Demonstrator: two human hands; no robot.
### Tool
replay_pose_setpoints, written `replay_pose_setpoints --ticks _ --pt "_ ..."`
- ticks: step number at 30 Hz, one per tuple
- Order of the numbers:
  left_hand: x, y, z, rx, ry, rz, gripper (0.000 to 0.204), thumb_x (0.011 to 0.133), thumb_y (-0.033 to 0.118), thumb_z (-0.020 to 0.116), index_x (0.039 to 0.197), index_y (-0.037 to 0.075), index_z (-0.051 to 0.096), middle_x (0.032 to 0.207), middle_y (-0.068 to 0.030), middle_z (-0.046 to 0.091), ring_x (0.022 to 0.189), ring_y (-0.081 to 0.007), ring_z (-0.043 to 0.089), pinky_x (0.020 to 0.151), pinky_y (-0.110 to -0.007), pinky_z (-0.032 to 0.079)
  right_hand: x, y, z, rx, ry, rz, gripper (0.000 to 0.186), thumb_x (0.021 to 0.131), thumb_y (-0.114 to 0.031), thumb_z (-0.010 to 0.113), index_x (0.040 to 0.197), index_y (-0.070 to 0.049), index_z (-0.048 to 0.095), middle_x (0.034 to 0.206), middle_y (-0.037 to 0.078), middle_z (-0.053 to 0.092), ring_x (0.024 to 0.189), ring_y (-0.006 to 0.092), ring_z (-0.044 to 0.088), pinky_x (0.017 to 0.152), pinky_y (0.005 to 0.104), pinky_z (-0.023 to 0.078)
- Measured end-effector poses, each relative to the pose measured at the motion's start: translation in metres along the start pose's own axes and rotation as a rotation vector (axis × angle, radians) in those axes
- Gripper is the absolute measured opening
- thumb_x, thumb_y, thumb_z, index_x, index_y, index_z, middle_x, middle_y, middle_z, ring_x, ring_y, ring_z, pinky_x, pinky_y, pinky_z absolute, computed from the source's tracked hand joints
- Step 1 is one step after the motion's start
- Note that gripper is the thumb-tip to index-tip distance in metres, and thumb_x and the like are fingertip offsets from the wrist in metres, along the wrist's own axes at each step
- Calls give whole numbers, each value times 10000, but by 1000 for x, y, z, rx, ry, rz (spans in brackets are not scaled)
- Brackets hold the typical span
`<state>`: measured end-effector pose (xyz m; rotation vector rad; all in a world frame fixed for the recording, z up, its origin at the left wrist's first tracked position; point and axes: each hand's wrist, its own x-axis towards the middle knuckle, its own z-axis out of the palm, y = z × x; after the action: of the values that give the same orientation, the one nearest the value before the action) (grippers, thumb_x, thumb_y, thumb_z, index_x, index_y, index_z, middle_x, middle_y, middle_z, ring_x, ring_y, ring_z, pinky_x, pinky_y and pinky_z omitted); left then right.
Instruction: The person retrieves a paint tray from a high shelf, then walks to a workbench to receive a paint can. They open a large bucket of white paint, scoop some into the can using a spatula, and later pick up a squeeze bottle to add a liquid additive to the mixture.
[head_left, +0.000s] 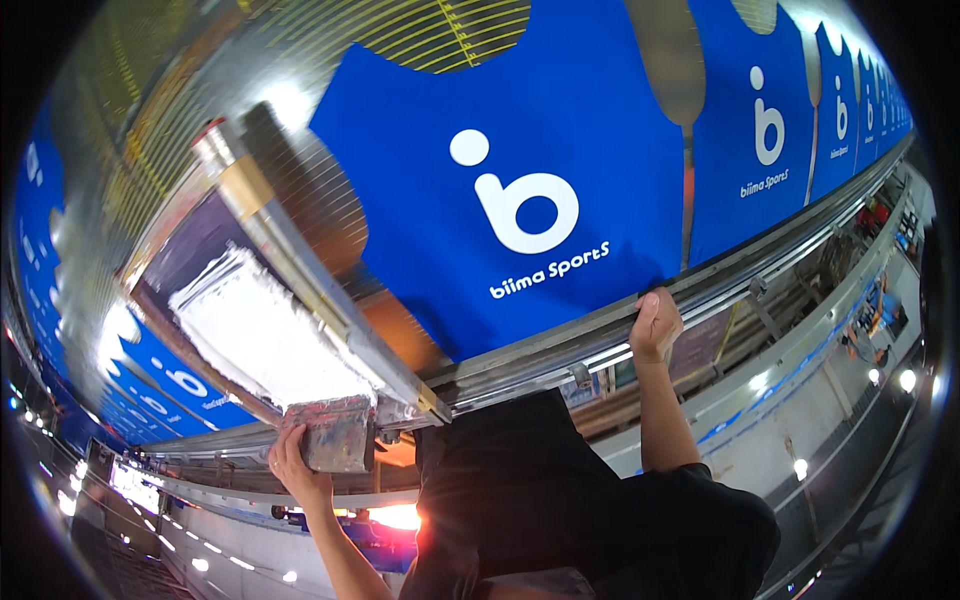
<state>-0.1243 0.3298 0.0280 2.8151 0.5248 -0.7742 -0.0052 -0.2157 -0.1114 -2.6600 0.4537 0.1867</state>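
Low at the left, my left hand [298, 458] is closed around the edge of a paint-stained squeegee [342, 438]. The squeegee rests at the near end of a printing screen [272, 240], a metal-edged frame with thick white ink [265, 325] spread over its mesh. Right of the screen a blue sleeveless fabric panel [400, 190] lies flat, bearing a white printed emblem. At the panel's near right edge, my right hand [657, 322] is curled by the table rail. Whether its fingers pinch the hem or the rail is hidden.
More printed blue panels [750, 110] run in a row to the far right, and others [170, 375] lie left of the screen. A metal rail [600, 360] borders the table before me. Beyond the panel's neck are yellow ruled lines [440, 35]. Bright lamps shine around the hall.
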Motion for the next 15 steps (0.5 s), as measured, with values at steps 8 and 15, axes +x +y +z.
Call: replay_pose_setpoints --ticks 8,15 --pt "-24 -19 13 -23 128 32 609 624 -82 649 1195 130 671 1238 -99 678 1209 -366 575 1058 -478 393 -5 27 14 55 123 -1 453 1072 -329 458 819 -45 705 782 127 709 734 326 668 690 430 500" --pt "-35 -61 41 -228 346 280 532 662 -64 661 1164 109 701 1118 -63 736 1116 -297 659 969 -432 480 -30 -87 21 422 -105 -280 316 1078 -295 563 1139 -27 718 1047 97 738 915 210 700 832 348 566"
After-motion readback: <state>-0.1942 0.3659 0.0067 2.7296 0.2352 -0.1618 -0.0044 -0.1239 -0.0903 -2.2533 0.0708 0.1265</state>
